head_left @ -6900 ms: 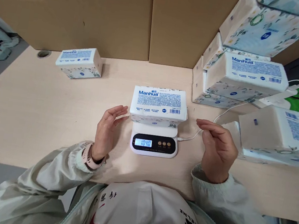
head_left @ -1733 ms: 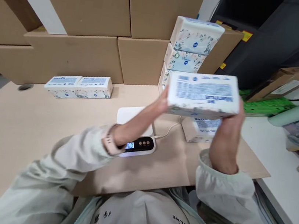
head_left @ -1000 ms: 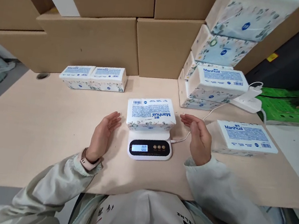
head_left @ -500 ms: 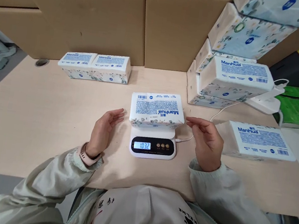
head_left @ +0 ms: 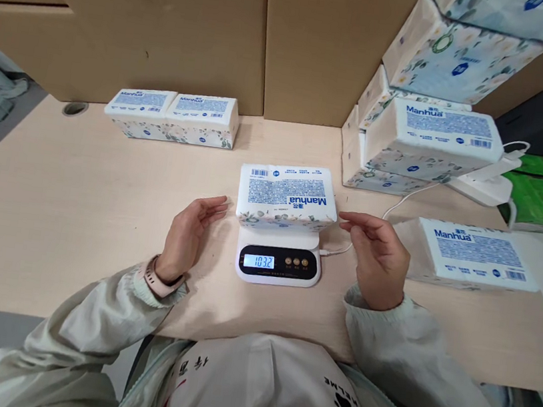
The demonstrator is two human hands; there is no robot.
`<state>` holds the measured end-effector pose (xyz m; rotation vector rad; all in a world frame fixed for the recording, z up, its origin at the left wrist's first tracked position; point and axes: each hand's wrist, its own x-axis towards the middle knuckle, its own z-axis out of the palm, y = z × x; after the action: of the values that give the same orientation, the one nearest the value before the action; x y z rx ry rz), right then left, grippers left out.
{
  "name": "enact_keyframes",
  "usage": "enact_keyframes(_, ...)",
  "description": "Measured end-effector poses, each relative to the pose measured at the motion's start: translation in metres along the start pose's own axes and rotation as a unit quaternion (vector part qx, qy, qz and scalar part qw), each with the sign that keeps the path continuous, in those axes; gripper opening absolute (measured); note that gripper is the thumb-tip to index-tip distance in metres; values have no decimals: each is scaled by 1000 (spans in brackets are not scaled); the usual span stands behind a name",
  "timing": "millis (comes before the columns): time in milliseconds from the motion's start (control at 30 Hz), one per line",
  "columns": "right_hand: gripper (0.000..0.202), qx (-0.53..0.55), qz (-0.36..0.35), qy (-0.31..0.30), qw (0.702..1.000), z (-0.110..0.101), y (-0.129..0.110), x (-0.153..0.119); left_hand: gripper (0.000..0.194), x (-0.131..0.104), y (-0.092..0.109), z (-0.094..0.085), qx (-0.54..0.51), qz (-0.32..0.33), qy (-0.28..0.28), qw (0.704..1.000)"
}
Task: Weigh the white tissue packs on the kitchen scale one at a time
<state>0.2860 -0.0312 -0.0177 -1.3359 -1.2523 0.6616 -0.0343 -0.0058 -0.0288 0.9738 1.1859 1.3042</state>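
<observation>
A tissue pack with blue "Manhua" print lies on a white digital kitchen scale, its print upside down to me. The lit display reads 103.2. My left hand is held just left of the pack, fingers stretched out and holding nothing. On the other side, my right hand is close to the pack's right end, with its fingers extended and nothing in them. A small gap shows between each hand and the pack.
Two tissue packs sit side by side at the back left, before cardboard boxes. Several packs are stacked at the back right, near a white power strip. A single pack lies at right. A white cable runs to the scale.
The whole view has shifted very slightly. My hands and the tissue pack keep their places, and the reading stays at 103.2.
</observation>
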Motion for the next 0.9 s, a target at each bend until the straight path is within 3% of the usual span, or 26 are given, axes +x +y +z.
enact_keyframes(900,14,17,-18,32,999,0,2,2,44,1,1,0,-21,-7,-5,1000)
